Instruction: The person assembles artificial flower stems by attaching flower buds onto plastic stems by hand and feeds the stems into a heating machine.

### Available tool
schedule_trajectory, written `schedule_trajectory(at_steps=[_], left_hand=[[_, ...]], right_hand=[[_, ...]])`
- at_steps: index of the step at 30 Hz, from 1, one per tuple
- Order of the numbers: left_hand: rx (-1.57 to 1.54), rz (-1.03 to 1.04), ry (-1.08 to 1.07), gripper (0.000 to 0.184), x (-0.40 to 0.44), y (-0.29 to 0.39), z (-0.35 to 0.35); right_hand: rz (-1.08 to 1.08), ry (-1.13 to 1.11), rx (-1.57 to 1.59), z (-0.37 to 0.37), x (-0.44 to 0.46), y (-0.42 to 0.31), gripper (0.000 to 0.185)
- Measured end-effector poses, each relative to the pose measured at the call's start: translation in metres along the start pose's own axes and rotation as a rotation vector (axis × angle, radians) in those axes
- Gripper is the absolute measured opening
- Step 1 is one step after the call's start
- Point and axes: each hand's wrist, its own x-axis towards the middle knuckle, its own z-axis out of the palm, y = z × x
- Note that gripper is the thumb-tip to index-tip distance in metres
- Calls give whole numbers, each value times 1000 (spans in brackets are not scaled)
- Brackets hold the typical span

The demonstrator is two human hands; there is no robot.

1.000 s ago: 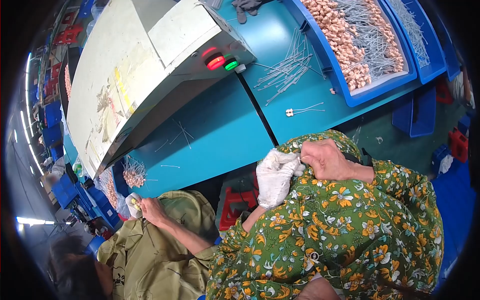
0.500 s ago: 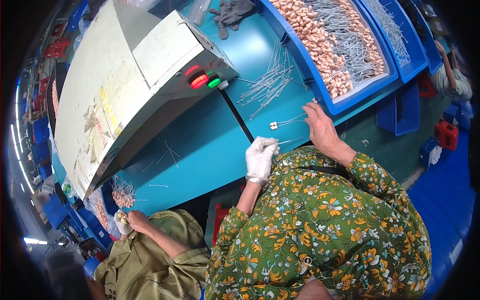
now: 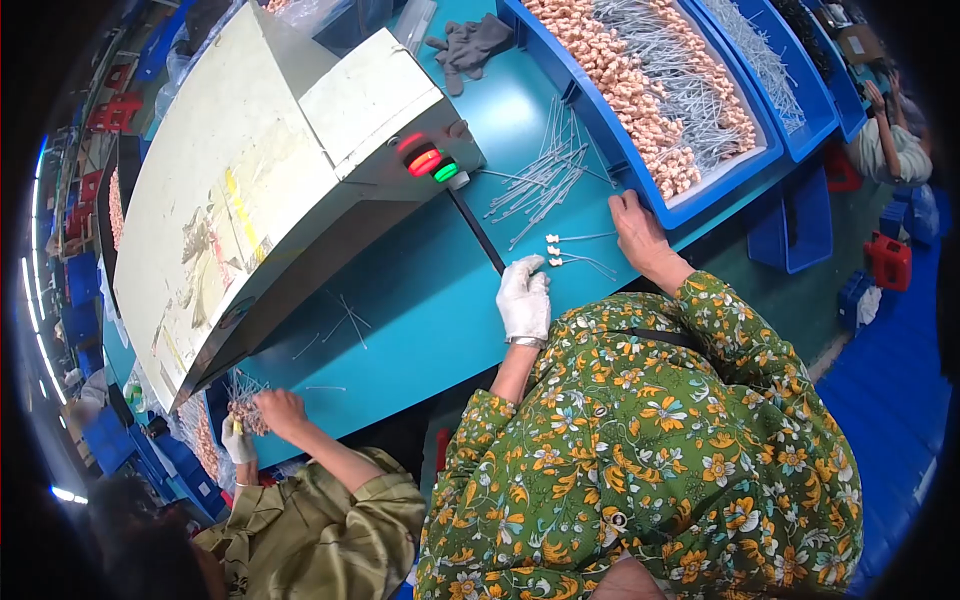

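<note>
Wire-stemmed pieces (image 3: 554, 251), three in a short row, lie on the smooth, glossy teal tabletop (image 3: 420, 290) between the person's two hands. Each has a small, pale, knobbly head at the left and thin grey wire running right; the farthest stem is nearly straight, the nearer ones bend slightly towards the person.

The left hand (image 3: 523, 300), in a white fabric glove, is just left of the heads, its fingers loosely curled; whether it grips anything cannot be told. The bare right hand (image 3: 643, 238) is partly open, fingers bent towards the tabletop beside the near left corner of a blue tray (image 3: 667, 212). Its palm side is hidden, so any hold or contact there cannot be made out.

Farther off, a loose, crisscrossed heap of slim grey wires (image 3: 545, 185) spreads over the tabletop. The rigid tray holds packed copper-pink knobbly heads (image 3: 600, 65) in bands along both sides, with tangled wire stems between them. A crumpled grey glove (image 3: 470, 48) lies at the far side.

To the left slopes a cream housing (image 3: 230, 170), its flat panels scuffed and peeling, with round red and green lights (image 3: 434, 166). Near left, a co-worker (image 3: 320, 510) in silky olive cloth reaches towards a bristly bunch of stemmed pieces (image 3: 246, 395).
</note>
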Motion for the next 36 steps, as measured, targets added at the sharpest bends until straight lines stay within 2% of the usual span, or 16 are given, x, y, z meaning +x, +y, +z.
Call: schedule_trajectory(at_steps=[2, 6, 7, 10, 13, 14, 17, 20, 21, 24, 27, 29, 32, 34, 35, 36], left_hand=[[124, 108, 39, 21, 0, -10, -2], [321, 434, 78, 24, 1, 42, -2], [189, 389, 18, 24, 4, 48, 9], [398, 604, -128, 23, 24, 62, 30], [535, 519, -291, 26, 41, 78, 66], [594, 473, -356, 27, 47, 83, 78], [769, 483, -370, 20, 56, 79, 104], [789, 487, -337, 19, 63, 62, 121], [781, 575, -314, 20, 66, 60, 115], [923, 599, -334, 16, 70, 52, 127], [869, 680, -330, 13, 70, 43, 117], [552, 590, -273, 13, 61, 46, 85], [97, 377, -144, 12, 46, 50, 50], [-212, -36, -191, 10, 36, 53, 28], [-354, -173, -202, 10, 31, 59, 16], [-384, -209, -191, 11, 28, 62, 9]], right_hand=[[-104, 161, 76, 2, -3, 7, 30], [-91, 274, 408, -12, -35, 1, 28], [-83, 256, 443, -15, -47, 2, 27], [49, 246, 516, -19, -69, 3, 22], [263, 245, 617, -13, -74, 10, 15], [280, 233, 631, -15, -75, 12, 15], [317, 221, 673, -21, -77, 8, 14], [315, 240, 694, -23, -74, 9, 13], [305, 258, 688, -25, -73, 1, 13], [237, 264, 719, -29, -70, 2, 12], [162, 208, 720, -41, -67, -6, 13], [-13, 221, 683, -38, -62, -22, 18], [-161, 220, 719, -44, -43, -41, 22], [-141, 272, 690, -42, -17, -46, 26], [-130, 321, 668, -40, -2, -48, 26], [-118, 370, 645, -36, 12, -47, 27]])
